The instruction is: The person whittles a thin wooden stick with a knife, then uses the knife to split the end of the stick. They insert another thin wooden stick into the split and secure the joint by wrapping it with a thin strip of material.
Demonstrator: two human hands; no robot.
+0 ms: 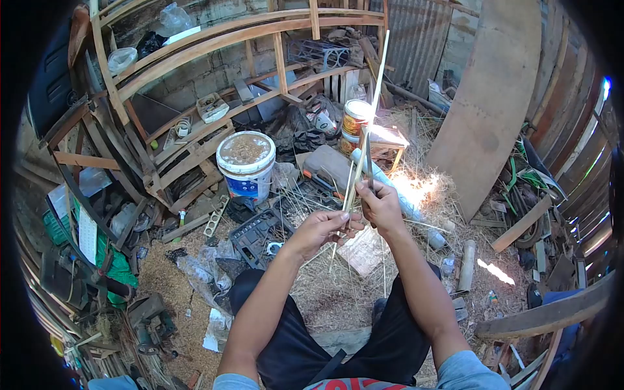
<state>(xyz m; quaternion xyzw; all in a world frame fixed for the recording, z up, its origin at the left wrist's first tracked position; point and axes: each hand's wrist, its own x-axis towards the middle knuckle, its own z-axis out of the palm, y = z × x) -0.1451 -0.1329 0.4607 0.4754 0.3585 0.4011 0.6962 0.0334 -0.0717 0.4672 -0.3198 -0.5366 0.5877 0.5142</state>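
In front of my knees, my left hand (326, 231) is closed round the lower part of a long pale strip (379, 78), which looks like split bamboo or wood. The strip rises steeply past the paint cans. My right hand (380, 205) touches the same strip just above and to the right, its fingers pressed round a dark narrow blade (369, 156) that points upward along the strip. A thinner split piece (349, 185) stands off on the left side of the strip. The blade's handle is hidden in my fingers.
A white bucket (247, 162) stands front left, beside an open tool case (260, 234). Paint cans (356, 118) and a grey pipe (406, 195) lie beyond my hands. A large board (487, 97) leans at the right. Shavings cover the floor (318, 286).
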